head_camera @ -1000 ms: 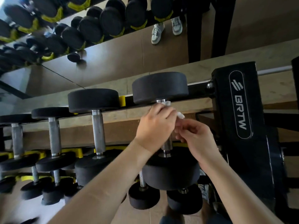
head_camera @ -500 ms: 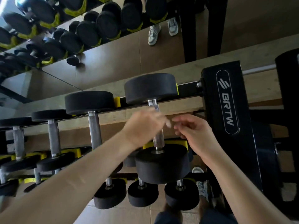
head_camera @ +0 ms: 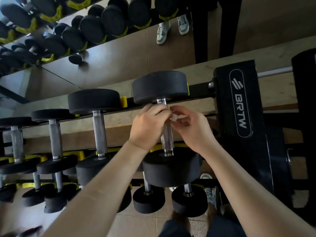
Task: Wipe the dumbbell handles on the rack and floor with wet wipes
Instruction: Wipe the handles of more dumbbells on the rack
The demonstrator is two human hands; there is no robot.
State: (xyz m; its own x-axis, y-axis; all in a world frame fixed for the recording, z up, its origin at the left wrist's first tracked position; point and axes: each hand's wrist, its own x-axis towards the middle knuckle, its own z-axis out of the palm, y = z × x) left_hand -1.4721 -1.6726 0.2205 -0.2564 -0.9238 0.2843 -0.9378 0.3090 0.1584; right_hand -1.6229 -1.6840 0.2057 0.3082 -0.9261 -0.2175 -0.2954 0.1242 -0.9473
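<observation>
A large black dumbbell (head_camera: pixel 160 86) lies on the top tier of the rack, its knurled steel handle (head_camera: pixel 167 136) pointing toward me. My left hand (head_camera: pixel 148 127) curls over the upper part of that handle from the left. My right hand (head_camera: pixel 191 129) comes in from the right, its fingertips pinching a small white wet wipe (head_camera: pixel 174 117) against the handle near its top. Most of the wipe is hidden between the two hands.
More black dumbbells (head_camera: pixel 94 100) line the rack (head_camera: pixel 124 101) to the left, with smaller ones on lower tiers (head_camera: pixel 148 199). A black rack upright marked BRTW (head_camera: pixel 241 106) stands close on the right. A mirror (head_camera: pixel 119 53) behind reflects dumbbells and white shoes.
Both hands dropped and parted from the handle half a second ago, then rose again to its upper end, where they meet around the wipe.
</observation>
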